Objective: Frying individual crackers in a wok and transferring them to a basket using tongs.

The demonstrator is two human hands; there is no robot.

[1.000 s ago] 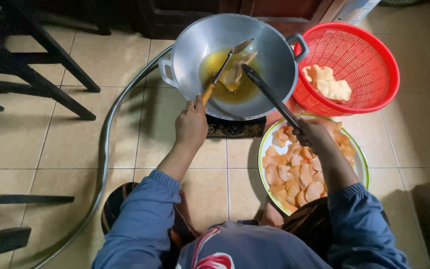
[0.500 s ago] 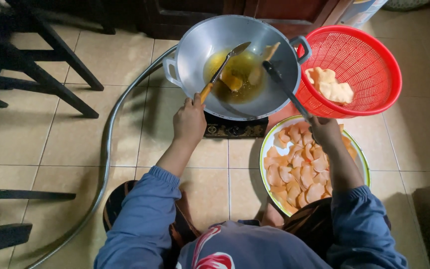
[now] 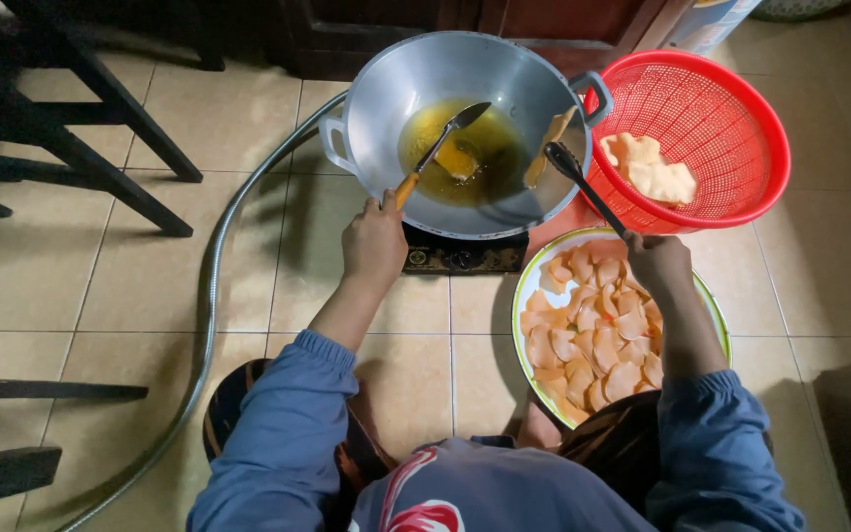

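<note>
Beige tiled floor carries a round silver metal wok [image 3: 504,89] of oil. Left hand [image 3: 373,246] grips a wooden-handled spatula [image 3: 437,151] over it; right hand [image 3: 657,264] grips black tongs [image 3: 583,182] lifting a pale cracker [image 3: 550,146].

left hand [image 3: 374,241]: spatula [image 3: 440,148] in wok [image 3: 465,128] | right hand [image 3: 657,264]: tongs [image 3: 588,192]

grey hose [image 3: 211,296] | dark chair legs [image 3: 100,148] | tiled floor [image 3: 819,296]
</note>
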